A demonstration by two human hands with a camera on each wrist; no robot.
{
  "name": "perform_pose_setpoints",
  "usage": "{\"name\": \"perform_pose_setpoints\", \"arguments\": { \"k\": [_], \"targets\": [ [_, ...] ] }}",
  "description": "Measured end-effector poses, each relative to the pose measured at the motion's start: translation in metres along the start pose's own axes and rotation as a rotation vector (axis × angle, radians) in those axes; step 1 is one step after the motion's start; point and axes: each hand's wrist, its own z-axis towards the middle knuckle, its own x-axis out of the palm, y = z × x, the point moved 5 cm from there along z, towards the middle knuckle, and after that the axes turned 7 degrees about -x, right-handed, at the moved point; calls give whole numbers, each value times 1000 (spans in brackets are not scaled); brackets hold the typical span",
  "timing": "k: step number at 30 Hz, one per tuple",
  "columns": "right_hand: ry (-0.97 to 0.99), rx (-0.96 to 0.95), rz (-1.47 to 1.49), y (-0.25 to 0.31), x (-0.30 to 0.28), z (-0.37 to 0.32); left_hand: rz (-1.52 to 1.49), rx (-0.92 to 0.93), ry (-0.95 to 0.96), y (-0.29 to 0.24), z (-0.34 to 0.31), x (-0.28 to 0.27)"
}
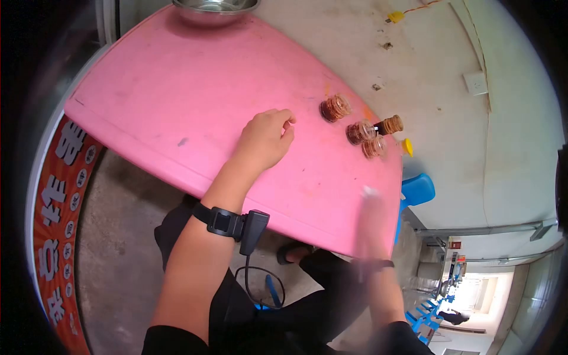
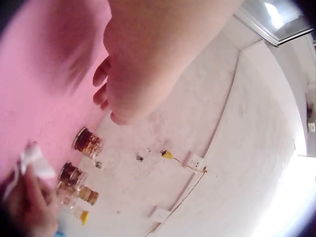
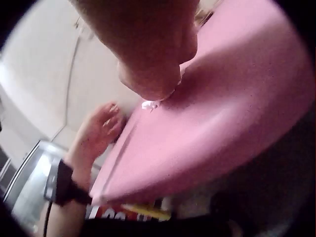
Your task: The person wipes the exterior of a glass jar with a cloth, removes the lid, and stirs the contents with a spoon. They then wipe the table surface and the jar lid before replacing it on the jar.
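My left hand (image 1: 264, 139) hangs over the middle of the pink table (image 1: 148, 106), fingers loosely bent and holding nothing. Near the table's right end, my right hand (image 1: 371, 219) is blurred in the head view. It holds a crumpled white tissue (image 2: 38, 162) against the tabletop, fingers bent over it in the left wrist view. Most of the tissue is hidden beneath that hand in the right wrist view, where just a white edge (image 3: 149, 104) shows past the fingers.
Glass condiment jars (image 1: 335, 108) with dark red contents stand along the wall side, beside a brown-capped bottle (image 1: 390, 124) and a yellow-capped container (image 1: 407, 147). A metal bowl (image 1: 207, 16) sits at the far end. Beyond the right edge is a blue chair (image 1: 419, 189).
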Motion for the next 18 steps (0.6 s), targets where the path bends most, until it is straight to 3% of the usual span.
{"name": "perform_pose_setpoints", "arguments": {
  "k": [1, 2, 4, 5, 7, 9, 10, 11, 13, 16, 17, 18],
  "targets": [
    [-6, 194, 68, -87, -5, -10, -9, 0, 9, -2, 0, -3],
    [-15, 195, -2, -86, -42, -25, -22, 1, 18, -2, -1, -5],
    [132, 410, -485, -162, -59, -50, -7, 7, 2, 3, -2, -4],
    [133, 413, -490, -158, -56, -53, 4, 20, -18, 2, -2, -3],
    [15, 206, -378, -119, -28, -47, -7, 14, -12, -1, -2, 2],
    [-57, -58, -260, 15, -7, -39, -17, 9, 1, -2, -5, 10],
    [-83, -114, -54, 66, 10, -39, -27, 22, 0, -1, -6, 15],
    [91, -141, -37, 127, 14, -39, -37, 35, -1, -1, -6, 19],
    [223, -262, 199, 195, 28, -55, -67, 21, 23, -1, -11, 28],
    [237, -294, 219, 176, 28, -57, -85, 16, 45, 0, -17, 36],
    [203, -38, 391, 113, 44, -58, -81, 19, 45, 1, -16, 34],
    [127, 0, 326, 57, 38, -56, -75, 18, 39, 1, -14, 30]
  ]
}}
